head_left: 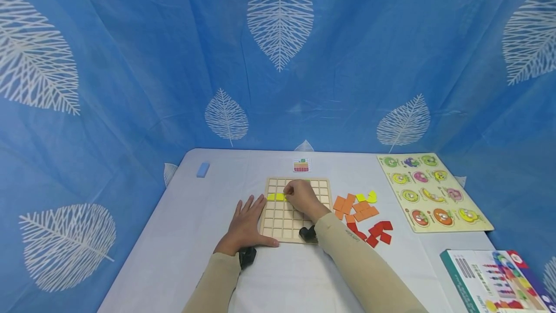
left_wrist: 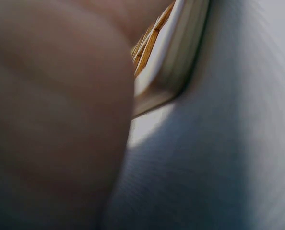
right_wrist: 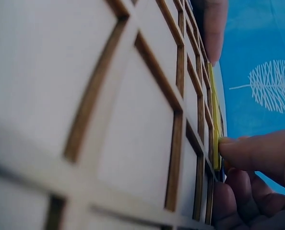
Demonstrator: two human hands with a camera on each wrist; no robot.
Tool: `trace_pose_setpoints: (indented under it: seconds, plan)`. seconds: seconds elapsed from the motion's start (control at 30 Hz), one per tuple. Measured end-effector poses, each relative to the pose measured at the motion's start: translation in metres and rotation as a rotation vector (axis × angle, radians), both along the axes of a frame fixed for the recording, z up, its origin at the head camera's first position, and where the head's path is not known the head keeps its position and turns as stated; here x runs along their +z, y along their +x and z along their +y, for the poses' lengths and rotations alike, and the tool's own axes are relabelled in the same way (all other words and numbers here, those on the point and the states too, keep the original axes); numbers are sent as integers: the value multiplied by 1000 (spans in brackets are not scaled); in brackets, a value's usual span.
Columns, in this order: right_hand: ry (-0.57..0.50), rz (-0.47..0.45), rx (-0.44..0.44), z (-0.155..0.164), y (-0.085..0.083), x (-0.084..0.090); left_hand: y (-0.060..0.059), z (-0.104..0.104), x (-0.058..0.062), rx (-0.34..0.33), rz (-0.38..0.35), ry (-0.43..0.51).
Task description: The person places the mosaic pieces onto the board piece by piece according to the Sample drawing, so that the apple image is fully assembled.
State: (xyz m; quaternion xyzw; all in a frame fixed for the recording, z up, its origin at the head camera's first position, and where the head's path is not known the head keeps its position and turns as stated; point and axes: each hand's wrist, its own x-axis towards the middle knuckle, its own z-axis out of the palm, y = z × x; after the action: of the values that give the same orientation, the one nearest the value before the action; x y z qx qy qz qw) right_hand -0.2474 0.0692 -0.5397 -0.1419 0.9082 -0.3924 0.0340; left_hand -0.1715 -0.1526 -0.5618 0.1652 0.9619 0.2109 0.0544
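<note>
Left of the wooden grid board, my left hand lies flat on the white tabletop, grip released, thumb along the board's edge. On the board, my right hand pinches a thin yellow piece: light, stiff, best held by its edges. Loose orange pieces lie right of the board; blue curtain behind.

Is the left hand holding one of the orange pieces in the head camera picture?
No, the left hand lies flat on the table against the left edge of the wooden grid board, far from the orange pieces.
</note>
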Motion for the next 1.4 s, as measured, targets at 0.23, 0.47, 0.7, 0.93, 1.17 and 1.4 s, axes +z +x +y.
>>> trace_pose_setpoints:
  seconds: [0.23, 0.47, 0.7, 0.93, 1.17, 1.4]
  plan:
    - [-45, 9, 17, 5, 1, -2, 1, 0, 0, 3, -6, -15]
    - [-92, -25, -15, 11, 1, -3, 1, -1, -4, -11, 37, 29]
    - [-156, -16, -2, 23, 3, -1, 1, -1, -4, -3, 27, 23]
    - [-165, 35, 13, 41, 5, 6, 0, 0, -1, 1, 6, 4]
    - [-149, 25, -14, 68, 3, 19, 1, 2, 0, 14, 3, 12]
    - [-122, 28, -72, 104, 0, 15, 3, 2, 1, 14, 11, 18]
